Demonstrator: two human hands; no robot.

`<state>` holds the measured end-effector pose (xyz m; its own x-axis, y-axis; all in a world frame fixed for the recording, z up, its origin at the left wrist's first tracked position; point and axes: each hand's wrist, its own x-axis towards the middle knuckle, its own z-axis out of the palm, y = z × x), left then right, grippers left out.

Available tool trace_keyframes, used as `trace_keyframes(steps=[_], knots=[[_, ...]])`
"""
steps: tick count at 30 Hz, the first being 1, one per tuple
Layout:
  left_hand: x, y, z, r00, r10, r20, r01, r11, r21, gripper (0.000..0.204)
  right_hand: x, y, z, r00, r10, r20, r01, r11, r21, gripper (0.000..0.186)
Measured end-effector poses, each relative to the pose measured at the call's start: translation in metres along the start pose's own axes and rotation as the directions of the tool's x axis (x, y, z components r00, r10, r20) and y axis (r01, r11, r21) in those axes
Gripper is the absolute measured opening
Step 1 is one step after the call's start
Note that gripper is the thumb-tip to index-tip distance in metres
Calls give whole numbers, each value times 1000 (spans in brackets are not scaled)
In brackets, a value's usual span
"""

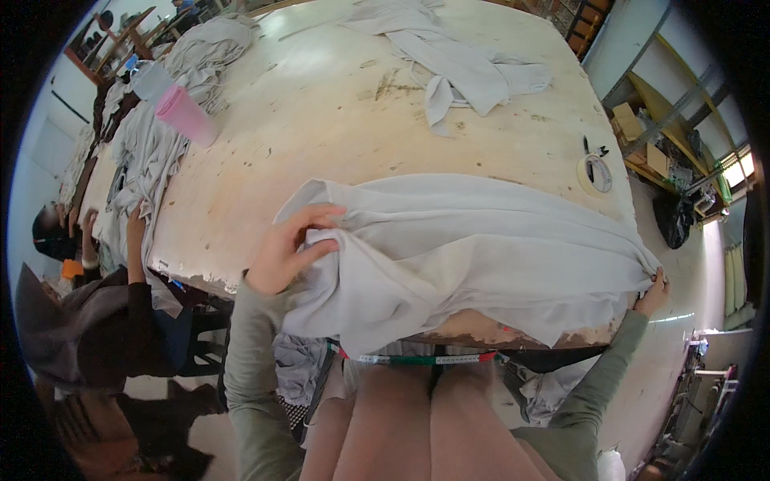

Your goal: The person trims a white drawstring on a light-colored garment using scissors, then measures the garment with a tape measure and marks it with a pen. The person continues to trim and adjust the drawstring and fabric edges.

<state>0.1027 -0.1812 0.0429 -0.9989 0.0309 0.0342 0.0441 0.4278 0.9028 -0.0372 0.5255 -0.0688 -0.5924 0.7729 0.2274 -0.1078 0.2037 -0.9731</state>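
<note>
A light grey cloth garment (473, 240) lies stretched sideways along the near edge of the table, its folds running from left to right. Part of it hangs over that edge. At its left end my left hand (281, 248) rests on the cloth, thumb and fingers apart around a raised fold, not closed on it. My right hand (654, 293) is at the far right end, its fingers closed on the gathered corner of the garment. A tape measure (425, 360) runs across in front of my body, below the table edge.
A wide worn table (281, 136) bears more grey garments (473, 72) at the back and a pile (152, 144) on the left. A pink tumbler (186, 116) stands by the pile. A tape roll (594, 174) lies at right. Another person (88, 321) sits at left.
</note>
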Motion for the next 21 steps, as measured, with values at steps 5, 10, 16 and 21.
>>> trace_keyframes(steps=[5,10,16,21], knots=[[46,-35,13,936,344,76,-299,658,692,20,-2,3,1,995,17,-99,-2,989,151,43],[39,-55,-13,974,158,160,-211,888,408,17,7,7,-12,965,-34,-259,65,992,112,39],[4,-29,-76,990,118,77,-120,993,22,21,22,-41,-27,978,-131,-162,145,987,76,31],[-12,6,-106,993,119,-1,-109,915,388,22,15,-126,-24,997,-51,63,32,963,269,26]])
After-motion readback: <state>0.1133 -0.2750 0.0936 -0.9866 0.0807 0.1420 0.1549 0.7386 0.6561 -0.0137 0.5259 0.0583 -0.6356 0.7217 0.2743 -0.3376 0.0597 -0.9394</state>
